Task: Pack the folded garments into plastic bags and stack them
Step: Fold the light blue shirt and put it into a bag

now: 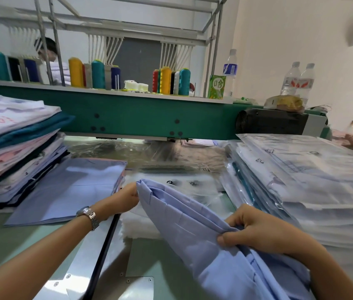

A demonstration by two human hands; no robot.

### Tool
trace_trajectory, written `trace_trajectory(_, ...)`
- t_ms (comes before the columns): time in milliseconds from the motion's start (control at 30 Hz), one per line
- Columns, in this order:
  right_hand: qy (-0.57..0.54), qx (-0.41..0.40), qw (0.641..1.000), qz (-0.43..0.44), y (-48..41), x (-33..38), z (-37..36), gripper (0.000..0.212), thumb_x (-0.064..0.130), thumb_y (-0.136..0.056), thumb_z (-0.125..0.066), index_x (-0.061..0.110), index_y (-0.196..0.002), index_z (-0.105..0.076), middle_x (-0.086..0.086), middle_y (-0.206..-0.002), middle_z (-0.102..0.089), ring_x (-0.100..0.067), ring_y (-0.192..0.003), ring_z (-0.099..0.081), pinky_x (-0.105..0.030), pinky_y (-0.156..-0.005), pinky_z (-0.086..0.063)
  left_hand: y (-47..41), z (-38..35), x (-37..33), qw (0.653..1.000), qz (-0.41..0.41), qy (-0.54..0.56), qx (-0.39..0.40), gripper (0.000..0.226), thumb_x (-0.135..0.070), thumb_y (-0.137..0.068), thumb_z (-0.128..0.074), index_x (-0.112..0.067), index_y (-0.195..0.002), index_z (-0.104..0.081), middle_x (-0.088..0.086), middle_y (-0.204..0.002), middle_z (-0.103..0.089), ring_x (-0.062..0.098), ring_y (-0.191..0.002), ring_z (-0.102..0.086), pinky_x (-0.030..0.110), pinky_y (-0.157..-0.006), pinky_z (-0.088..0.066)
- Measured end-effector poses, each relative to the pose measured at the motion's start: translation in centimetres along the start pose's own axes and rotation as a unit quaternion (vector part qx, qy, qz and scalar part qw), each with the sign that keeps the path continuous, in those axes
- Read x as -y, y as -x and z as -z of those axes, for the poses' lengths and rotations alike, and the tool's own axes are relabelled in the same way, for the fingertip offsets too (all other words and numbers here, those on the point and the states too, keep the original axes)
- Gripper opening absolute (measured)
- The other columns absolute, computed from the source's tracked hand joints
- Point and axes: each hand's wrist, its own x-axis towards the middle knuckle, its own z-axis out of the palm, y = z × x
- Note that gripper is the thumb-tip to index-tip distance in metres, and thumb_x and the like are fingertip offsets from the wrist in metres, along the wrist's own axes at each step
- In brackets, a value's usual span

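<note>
A light blue garment hangs slack between my two hands over the table's near middle. My left hand, with a watch on the wrist, pinches its far corner. My right hand grips a bunched fold nearer to me. Under the garment lie clear plastic bags with printed marks, spread flat. A folded light blue garment lies flat to the left. At the right rises a tall stack of bagged garments.
A pile of folded white, teal, pink and navy garments stands at the left. A green embroidery machine beam with thread cones and bottles crosses the back. Another person stands behind it. Metal plates lie near me.
</note>
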Motion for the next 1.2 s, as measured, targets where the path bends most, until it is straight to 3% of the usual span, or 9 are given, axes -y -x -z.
trace_trajectory(233,0.214,-0.055,0.974,-0.055,-2.0,1.0,-0.1,0.021,0.019,-0.076,-0.063,0.001,-0.064,-0.062,-0.007,-0.056,-0.044,-0.012,-0.053,-0.037,-0.03,-0.056,-0.032,0.2,1.1,-2.3,0.992,-0.105,-0.056,0.041,0.085,0.03,-0.074,-0.027,-0.015,-0.145,-0.042,0.0,-0.141,-0.052,-0.002,-0.124,-0.047,0.009,-0.1,-0.038)
trace_trajectory(400,0.281,-0.086,0.952,-0.08,-4.6,2.4,-0.3,0.04,0.017,-0.076,-0.06,0.012,-0.053,-0.028,-0.006,-0.057,-0.024,-0.02,-0.057,-0.024,-0.032,-0.053,-0.021,-1.4,-0.1,-3.3,0.988,-0.128,-0.086,-0.013,0.087,0.027,-0.073,-0.028,-0.018,-0.145,-0.044,-0.001,-0.15,-0.043,0.015,-0.142,-0.033,0.022,-0.11,-0.032)
trace_trajectory(567,0.287,-0.119,0.944,-0.11,-7.2,3.0,-0.7,0.036,0.014,-0.077,-0.061,0.009,-0.051,-0.038,-0.001,-0.049,-0.033,-0.014,-0.046,-0.031,-0.024,-0.04,-0.02,-1.6,-1.8,-4.1,0.98,-0.177,-0.085,-0.023,0.09,0.028,-0.068,-0.026,-0.016,-0.144,-0.046,-0.002,-0.151,-0.042,0.014,-0.144,-0.032,0.033,-0.115,-0.033)
trace_trajectory(667,0.288,-0.14,0.94,-0.116,-9.2,3.1,-1.0,0.02,0.01,-0.081,-0.061,0.002,-0.065,-0.053,-0.005,-0.057,-0.042,-0.021,-0.059,-0.042,-0.025,-0.043,-0.023,-1.6,-2.2,-4.3,0.977,-0.193,-0.092,-0.016,0.096,0.028,-0.066,-0.025,-0.021,-0.146,-0.044,-0.005,-0.153,-0.039,0.008,-0.145,-0.027,0.02,-0.115,-0.029)
trace_trajectory(767,0.282,-0.16,0.939,-0.116,-10.8,3.3,-1.8,0.032,0.005,-0.086,-0.051,0.007,-0.059,-0.035,-0.005,-0.061,-0.038,-0.02,-0.057,-0.037,-0.025,-0.045,-0.022,-1.5,-2.3,-4.6,0.974,-0.204,-0.094,-0.014,0.096,0.026,-0.066,-0.024,-0.024,-0.146,-0.044,-0.006,-0.152,-0.039,0.003,-0.141,-0.03,0.003,-0.104,-0.026)
trace_trajectory(833,0.259,-0.172,0.942,-0.124,-11.9,3.4,-2.5,0.034,0.003,-0.089,-0.048,0.009,-0.059,-0.032,-0.005,-0.063,-0.036,-0.02,-0.057,-0.037,-0.023,-0.045,-0.023,-1.6,-2.4,-5.3,0.974,-0.21,-0.088,-0.016,0.094,0.026,-0.067,-0.023,-0.021,-0.146,-0.044,-0.004,-0.15,-0.042,0.008,-0.138,-0.038,0.008,-0.105,-0.032)
trace_trajectory(933,0.223,-0.181,0.951,-0.118,-13.6,3.9,-3.1,0.011,0.005,-0.093,-0.049,0.0,-0.093,-0.059,-0.022,-0.098,-0.058,-0.029,-0.091,-0.057,-0.029,-0.075,-0.046,-1.6,-2.7,-6.7,0.971,-0.228,-0.078,0.005,0.088,0.029,-0.07,-0.024,-0.011,-0.147,-0.039,0.001,-0.153,-0.037,0.012,-0.143,-0.033,0.024,-0.117,-0.027)
trace_trajectory(1000,0.218,-0.198,0.948,-0.124,-14.7,3.6,-3.4,0.035,0.006,-0.096,-0.047,-0.005,-0.129,-0.048,-0.025,-0.13,-0.053,-0.034,-0.121,-0.051,-0.036,-0.098,-0.038,-1.4,-2.7,-7.4,0.97,-0.235,-0.062,0.01,0.082,0.029,-0.074,-0.024,-0.006,-0.147,-0.035,0.002,-0.152,-0.035,0.013,-0.142,-0.03,0.027,-0.119,-0.023)
trace_trajectory(1200,0.122,-0.206,0.961,-0.14,-16.0,2.8,-2.3,0.041,0.009,-0.098,-0.046,0.0,-0.138,-0.044,-0.019,-0.141,-0.048,-0.027,-0.126,-0.048,-0.017,-0.084,-0.042,0.0,-2.0,-7.0,0.961,-0.259,-0.094,-0.027,0.092,0.029,-0.071,-0.025,-0.021,-0.148,-0.038,-0.007,-0.156,-0.031,0.012,-0.142,-0.034,0.033,-0.109,-0.039)
